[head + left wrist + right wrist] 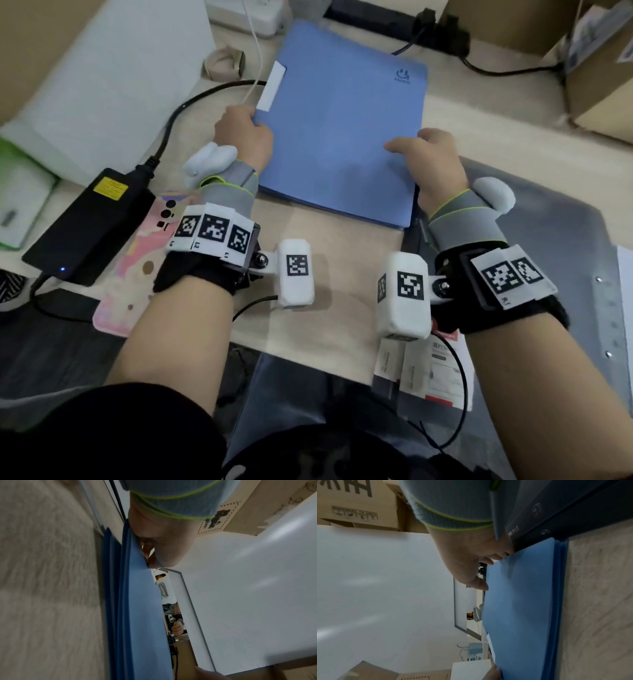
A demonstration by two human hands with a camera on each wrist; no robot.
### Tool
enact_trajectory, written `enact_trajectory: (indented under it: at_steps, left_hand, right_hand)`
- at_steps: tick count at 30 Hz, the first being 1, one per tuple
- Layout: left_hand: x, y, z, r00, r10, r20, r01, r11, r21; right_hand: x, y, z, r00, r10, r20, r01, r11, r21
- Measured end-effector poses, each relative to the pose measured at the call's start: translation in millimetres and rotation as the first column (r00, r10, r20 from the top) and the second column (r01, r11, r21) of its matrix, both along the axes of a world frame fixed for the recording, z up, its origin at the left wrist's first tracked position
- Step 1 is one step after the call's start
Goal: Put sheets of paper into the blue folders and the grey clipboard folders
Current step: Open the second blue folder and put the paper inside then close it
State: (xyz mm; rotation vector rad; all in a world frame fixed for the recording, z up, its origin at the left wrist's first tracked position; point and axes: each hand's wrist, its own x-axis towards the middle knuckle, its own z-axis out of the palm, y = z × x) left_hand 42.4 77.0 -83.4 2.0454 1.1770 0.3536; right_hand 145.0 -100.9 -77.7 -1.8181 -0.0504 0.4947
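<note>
A stack of blue folders (342, 130) lies in the middle of the desk, and the top one has a white label (272, 85) on its left edge. My left hand (251, 125) grips that top folder's left edge, fingers curled round it; the left wrist view shows the thumb (163, 550) on the cover (145, 615). My right hand (411, 144) holds the right edge, thumb laid on the cover (518, 601) and fingers tucked at the side. Grey clipboard folders (548, 240) lie to the right, under my right wrist. A white stack of paper (113, 85) lies at the far left.
A black power adapter (92, 222) and a phone in a pink case (137, 274) lie near my left wrist. A tape roll (224, 63) and cables sit behind the folders. Cardboard boxes (599, 68) stand at the back right. A red and white packet (435, 370) lies at the desk's front edge.
</note>
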Motion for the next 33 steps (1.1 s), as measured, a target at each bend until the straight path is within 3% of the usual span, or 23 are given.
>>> enact_trajectory:
  at_steps: [7, 11, 19, 33]
  left_hand:
    - [10.6, 0.9, -6.4, 0.972, -0.041, -0.231, 0.057, 0.996, 0.066]
    - [11.6, -4.8, -2.3, 0.956, -0.067, -0.285, 0.094, 0.992, 0.082]
    - [8.0, -28.8, 13.9, 0.955, -0.103, -0.279, 0.156, 0.972, 0.175]
    - [-1.4, -137.4, 42.2, 0.883, -0.456, -0.113, 0.455, 0.89, -0.032]
  right_hand:
    - [-7.6, 8.4, 7.3, 0.999, 0.038, -0.022, -0.039, 0.997, -0.068]
    - [-10.0, 6.7, 10.9, 0.999, 0.049, 0.005, -0.048, 0.992, -0.116]
    - [-7.1, -11.1, 16.4, 0.995, 0.046, 0.094, -0.039, 0.997, -0.071]
    - [-39.3, -85.4, 33.5, 0.981, -0.039, 0.19, -0.004, 0.975, 0.224]
